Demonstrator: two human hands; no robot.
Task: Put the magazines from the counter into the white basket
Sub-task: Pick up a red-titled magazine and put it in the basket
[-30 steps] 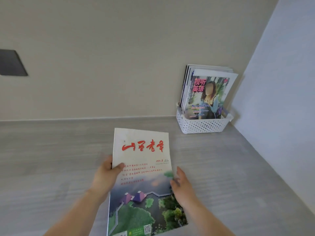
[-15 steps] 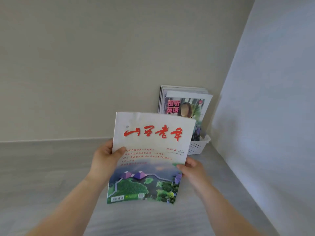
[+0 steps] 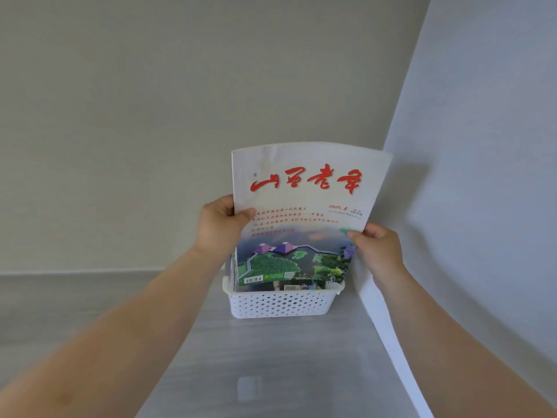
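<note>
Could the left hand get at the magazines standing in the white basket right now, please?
Probably not directly: the left hand grips the red-titled magazine, which covers the stored magazines except a thin strip above the white basket rim.

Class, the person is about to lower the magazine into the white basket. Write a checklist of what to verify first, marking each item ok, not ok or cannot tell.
1. Grip of the left hand on the left edge of the magazine: ok.
2. Grip of the right hand on its right edge: ok.
3. Upright, lower edge over the opening of the white basket: ok.
4. Basket flat on the counter: ok.
5. Free room in front of the other magazines inside: cannot tell, the held one hides it.
</note>
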